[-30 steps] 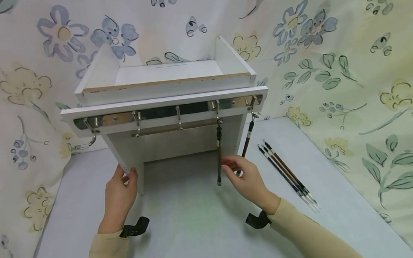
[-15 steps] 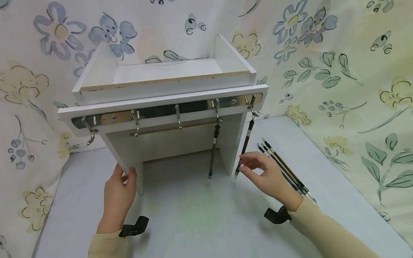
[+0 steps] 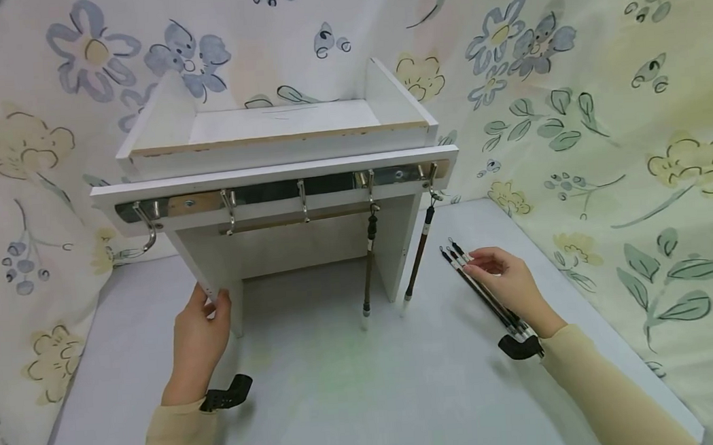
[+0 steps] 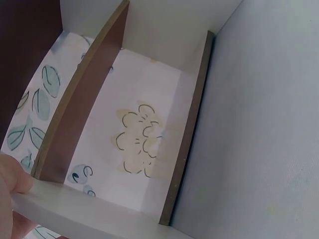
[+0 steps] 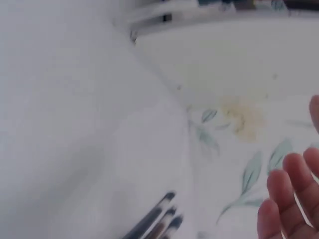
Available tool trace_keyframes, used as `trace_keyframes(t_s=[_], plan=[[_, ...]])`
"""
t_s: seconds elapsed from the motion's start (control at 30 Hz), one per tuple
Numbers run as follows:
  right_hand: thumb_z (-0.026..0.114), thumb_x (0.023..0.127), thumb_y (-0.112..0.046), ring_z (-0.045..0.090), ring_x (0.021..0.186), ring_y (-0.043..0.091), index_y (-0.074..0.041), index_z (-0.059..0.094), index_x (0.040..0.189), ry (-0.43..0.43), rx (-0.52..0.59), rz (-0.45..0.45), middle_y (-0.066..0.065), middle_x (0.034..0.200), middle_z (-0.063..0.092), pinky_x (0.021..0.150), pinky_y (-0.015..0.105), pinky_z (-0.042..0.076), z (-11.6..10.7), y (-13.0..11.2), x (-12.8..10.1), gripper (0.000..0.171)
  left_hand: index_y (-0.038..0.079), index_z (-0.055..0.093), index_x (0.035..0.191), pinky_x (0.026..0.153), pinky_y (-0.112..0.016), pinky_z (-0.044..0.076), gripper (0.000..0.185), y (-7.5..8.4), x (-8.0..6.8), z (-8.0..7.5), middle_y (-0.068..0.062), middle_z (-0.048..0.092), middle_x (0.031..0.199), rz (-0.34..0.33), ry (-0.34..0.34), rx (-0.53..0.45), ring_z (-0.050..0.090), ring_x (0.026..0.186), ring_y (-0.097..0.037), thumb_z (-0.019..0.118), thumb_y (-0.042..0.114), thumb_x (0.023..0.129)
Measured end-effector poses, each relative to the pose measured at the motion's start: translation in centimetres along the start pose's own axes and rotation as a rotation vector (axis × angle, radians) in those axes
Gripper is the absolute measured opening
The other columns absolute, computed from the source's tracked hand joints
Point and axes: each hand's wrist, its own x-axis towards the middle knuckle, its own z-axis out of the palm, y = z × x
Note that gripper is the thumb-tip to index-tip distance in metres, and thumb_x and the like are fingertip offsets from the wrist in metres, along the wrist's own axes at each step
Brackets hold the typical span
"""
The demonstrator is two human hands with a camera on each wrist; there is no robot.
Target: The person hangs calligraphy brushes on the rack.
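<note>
My left hand (image 3: 200, 344) grips the front edge of the left side panel of a white shelf (image 3: 273, 164), fingers and thumb on either side; the left wrist view shows the panel's edge at the fingers. My right hand (image 3: 512, 288) hovers over several writing brushes (image 3: 486, 296) lying side by side on the table at right, partly covering them. Its fingers hold nothing; in the right wrist view they are relaxed and apart from the brushes. Two more brushes hang by loops from the shelf's hooks: one dark brush (image 3: 368, 262) on the fourth hook, one brown brush (image 3: 419, 252) on the rightmost.
A metal rail with hooks (image 3: 230, 210) runs along the shelf's front. The white table (image 3: 343, 400) extends around the shelf. A floral cloth (image 3: 605, 187) covers the back and sides. Black wrist cameras (image 3: 227, 392) sit on both wrists.
My right hand has moved from the hanging brushes rightward to above the lying ones. The left-hand hanging brush has swung after being let go. My left hand keeps its grip on the shelf.
</note>
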Motion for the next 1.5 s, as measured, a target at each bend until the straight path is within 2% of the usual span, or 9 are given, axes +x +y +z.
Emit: trace_keyframes(t_s=[0.17,0.3,0.43,0.63,0.83,1.17,1.33,1.5], plan=[[0.07,0.088,-0.039,0.063,0.086,0.016,-0.013,0.064,0.118,0.002,-0.046,0.118,0.005,0.099,0.068,0.069,0.02,0.05,-0.6,4.3,0.4,0.04,0.008,0.048,0.138,0.067,-0.056,0.055,0.042,0.1,0.0,-0.1,-0.022,0.056,0.132,0.004,0.004,-0.003,0.063,0.102,-0.045,0.046,0.027,0.101],[0.067,0.088,-0.047,0.062,0.09,0.018,-0.012,0.062,0.123,-0.023,-0.076,0.204,0.004,0.103,0.066,0.07,0.024,0.051,-0.8,7.1,0.6,0.049,0.008,0.048,0.139,0.068,-0.056,0.054,0.042,0.1,0.0,-0.1,-0.022,0.056,0.132,0.003,0.006,-0.002,0.063,0.102,-0.045,0.047,0.027,0.101],[0.065,0.09,-0.048,0.061,0.096,0.02,-0.007,0.06,0.126,-0.057,-0.074,0.276,0.008,0.107,0.066,0.075,0.027,0.05,-1.1,8.5,0.5,0.055,0.008,0.048,0.139,0.068,-0.056,0.054,0.042,0.1,0.0,0.0,-0.023,0.056,0.132,-0.002,0.004,0.0,0.063,0.102,-0.044,0.047,0.027,0.101],[0.064,0.092,-0.044,0.058,0.106,0.029,-0.005,0.058,0.129,-0.1,-0.058,0.357,0.014,0.116,0.063,0.084,0.037,0.046,-1.2,10.2,0.3,0.054,0.009,0.048,0.14,0.068,-0.055,0.055,0.043,0.1,0.0,0.0,-0.023,0.056,0.131,-0.008,0.003,-0.004,0.063,0.102,-0.044,0.047,0.028,0.101],[0.064,0.092,-0.042,0.059,0.104,0.028,-0.006,0.059,0.129,-0.101,-0.076,0.389,0.014,0.115,0.064,0.081,0.035,0.047,-1.1,11.6,0.3,0.052,0.009,0.046,0.141,0.067,-0.056,0.055,0.044,0.1,-0.1,0.0,-0.025,0.057,0.129,-0.013,-0.003,-0.004,0.063,0.102,-0.045,0.046,0.029,0.101],[0.067,0.09,-0.044,0.06,0.098,0.024,-0.006,0.064,0.121,-0.083,-0.11,0.381,0.011,0.109,0.066,0.077,0.031,0.048,-0.7,12.7,0.4,0.049,0.01,0.046,0.141,0.067,-0.056,0.055,0.044,0.1,-0.1,0.1,-0.025,0.058,0.126,-0.024,-0.002,-0.01,0.063,0.102,-0.045,0.047,0.028,0.101],[0.069,0.089,-0.041,0.061,0.094,0.023,-0.005,0.065,0.119,-0.077,-0.099,0.392,0.012,0.106,0.067,0.076,0.031,0.049,-0.5,12.6,0.4,0.047,0.01,0.046,0.142,0.068,-0.056,0.055,0.045,0.0,-0.1,0.1,-0.025,0.059,0.126,-0.031,-0.002,-0.009,0.063,0.102,-0.044,0.047,0.028,0.101],[0.071,0.089,-0.035,0.062,0.089,0.021,-0.003,0.066,0.115,-0.074,-0.097,0.395,0.012,0.102,0.067,0.071,0.027,0.049,-0.3,12.0,0.5,0.041,0.009,0.046,0.142,0.069,-0.056,0.054,0.045,0.1,0.0,0.0,-0.023,0.055,0.133,-0.031,-0.002,-0.001,0.062,0.104,-0.044,0.047,0.029,0.101]])
